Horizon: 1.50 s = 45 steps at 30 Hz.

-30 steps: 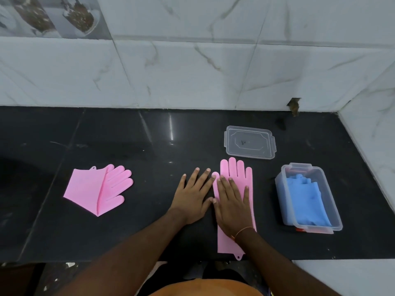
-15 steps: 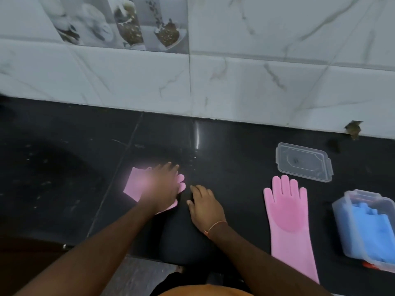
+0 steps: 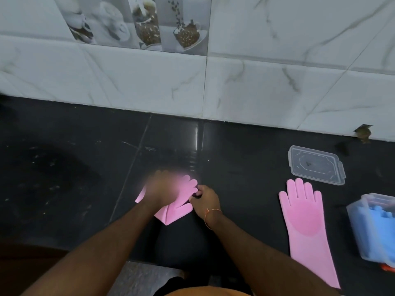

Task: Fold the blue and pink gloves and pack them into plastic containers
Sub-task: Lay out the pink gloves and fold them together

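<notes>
- Countertop point(image 3: 64, 178), black polished stone, fills the left and middle of the frame; white marble-look wall tiles run above it.
- Printed tile point(image 3: 145, 22) with cups and coffee beans, top of frame, left of centre.
- Left hand point(image 3: 159, 189), centre of frame, lies on top of the folded pink glove. It is heavily blurred, so I cannot tell whether the fingers press flat or grip.
- Folded pink glove point(image 3: 181, 201), silicone, lies on the countertop at centre frame, partly under the left hand. Its fingers point to the upper right and a folded corner points toward the bottom edge.
- Right hand point(image 3: 206, 199), just right of that glove, fingers curled, thumb and fingertips pinching one of the glove's fingers.
- Orange thread bracelet point(image 3: 210, 214) on the right wrist.
- Flat pink glove point(image 3: 303, 221), right of centre, laid out full length, fingers toward the wall, cuff toward the bottom edge. It is well apart from both hands.
- Clear plastic lid point(image 3: 315, 165), just above that glove's fingertips, lying flat on the countertop.
- Clear plastic container point(image 3: 372, 229), right edge of frame, cut off by it, lid off.
- Blue gloves point(image 3: 382, 218) inside the container.
- Chipped spot point(image 3: 363, 133) at the base of the wall, upper right.
</notes>
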Available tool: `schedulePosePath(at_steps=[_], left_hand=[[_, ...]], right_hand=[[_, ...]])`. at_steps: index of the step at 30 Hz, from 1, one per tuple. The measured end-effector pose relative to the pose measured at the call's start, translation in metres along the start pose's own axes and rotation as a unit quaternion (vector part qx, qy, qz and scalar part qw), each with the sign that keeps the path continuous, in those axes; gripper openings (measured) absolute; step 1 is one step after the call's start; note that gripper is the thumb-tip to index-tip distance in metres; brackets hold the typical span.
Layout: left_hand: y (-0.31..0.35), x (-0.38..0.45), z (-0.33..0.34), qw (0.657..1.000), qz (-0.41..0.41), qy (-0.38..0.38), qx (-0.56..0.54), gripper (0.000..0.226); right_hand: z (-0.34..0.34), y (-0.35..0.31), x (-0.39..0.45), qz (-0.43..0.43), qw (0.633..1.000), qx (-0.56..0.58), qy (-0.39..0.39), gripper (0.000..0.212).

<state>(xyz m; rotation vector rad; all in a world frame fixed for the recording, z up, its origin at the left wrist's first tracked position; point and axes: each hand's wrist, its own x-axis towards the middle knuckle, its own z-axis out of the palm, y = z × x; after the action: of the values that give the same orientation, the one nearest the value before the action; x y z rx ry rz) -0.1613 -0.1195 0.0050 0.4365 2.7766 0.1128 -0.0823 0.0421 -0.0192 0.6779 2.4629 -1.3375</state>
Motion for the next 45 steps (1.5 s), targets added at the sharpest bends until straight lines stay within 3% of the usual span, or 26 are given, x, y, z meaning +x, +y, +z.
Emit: schedulePosePath(at_steps=[4,6,9,14,16,18,19,20,21,22,23,24,25,26,27,28,31,35,40,43,45], left_hand=[[0.001,0.002,-0.006,0.995,0.022,0.034,-0.088,0.026],[0.002,0.001,-0.011,0.989,0.033,0.029,-0.142,0.028],[0.007,0.001,-0.020,0.962,0.063,0.045,-0.261,0.012],[0.033,0.000,-0.047,0.881,0.063,0.098,-0.458,0.009],[0.047,0.000,-0.063,0.840,0.059,0.106,-0.529,0.007],[0.061,0.000,-0.079,0.805,0.061,0.105,-0.580,0.009],[0.068,0.001,-0.087,0.796,0.062,0.105,-0.593,0.009],[0.074,0.001,-0.094,0.793,0.062,0.108,-0.597,0.009],[0.080,0.003,-0.101,0.789,0.061,0.111,-0.601,0.009],[0.085,0.004,-0.108,0.784,0.057,0.114,-0.607,0.011],[0.091,0.005,-0.115,0.778,0.051,0.114,-0.616,0.013],[0.095,0.006,-0.121,0.771,0.042,0.113,-0.626,0.015],[0.099,0.008,-0.126,0.765,0.030,0.111,-0.634,0.017],[0.103,0.010,-0.131,0.762,0.022,0.107,-0.638,0.018],[0.105,0.011,-0.135,0.766,0.021,0.102,-0.634,0.019],[0.107,0.013,-0.138,0.775,0.031,0.098,-0.623,0.019],[0.109,0.016,-0.148,0.827,0.073,0.094,-0.549,0.022],[0.109,0.015,-0.163,0.898,0.165,0.130,-0.386,0.017],[0.116,0.010,-0.173,0.850,0.242,0.119,-0.453,0.025],[0.125,0.010,-0.164,0.823,0.215,0.134,-0.508,0.032],[0.131,0.011,-0.155,0.814,0.198,0.123,-0.532,0.036]], right_hand=[[-0.007,-0.002,-0.001,0.033,0.987,0.158,0.008,0.019],[-0.016,-0.004,-0.004,0.015,0.977,0.211,-0.008,0.015],[-0.031,-0.008,-0.005,-0.028,0.968,0.249,-0.012,0.015],[-0.060,-0.020,-0.009,-0.045,0.954,0.290,0.065,0.046],[-0.078,-0.016,-0.021,-0.101,0.947,0.304,0.026,0.065],[-0.111,0.010,-0.032,-0.077,0.970,0.225,0.046,0.081],[-0.138,0.034,-0.034,-0.025,0.987,0.131,0.091,0.076],[-0.169,0.072,-0.025,-0.060,0.983,0.011,0.175,0.062],[-0.192,0.099,-0.023,-0.097,0.955,-0.169,0.225,0.048],[-0.206,0.119,-0.035,-0.087,0.934,-0.244,0.245,0.040],[-0.215,0.125,-0.032,-0.059,0.931,-0.268,0.239,0.041],[-0.215,0.111,-0.030,-0.034,0.953,-0.206,0.218,0.045],[-0.201,0.073,-0.034,0.009,0.985,-0.076,0.153,0.048],[-0.198,0.052,-0.031,0.019,0.991,0.058,0.121,0.048],[-0.185,0.022,-0.034,0.018,0.991,0.128,0.030,0.047],[-0.172,-0.011,-0.037,-0.025,0.979,0.202,-0.021,0.046],[-0.169,-0.064,-0.039,-0.083,0.956,0.281,-0.002,0.044],[-0.189,-0.047,-0.038,-0.075,0.932,0.350,0.048,0.048],[-0.209,-0.039,-0.042,-0.084,0.869,0.479,-0.096,0.060],[-0.206,-0.016,-0.053,-0.067,0.893,0.410,-0.172,0.058],[-0.197,0.004,-0.055,-0.050,0.896,0.408,-0.168,0.048]])
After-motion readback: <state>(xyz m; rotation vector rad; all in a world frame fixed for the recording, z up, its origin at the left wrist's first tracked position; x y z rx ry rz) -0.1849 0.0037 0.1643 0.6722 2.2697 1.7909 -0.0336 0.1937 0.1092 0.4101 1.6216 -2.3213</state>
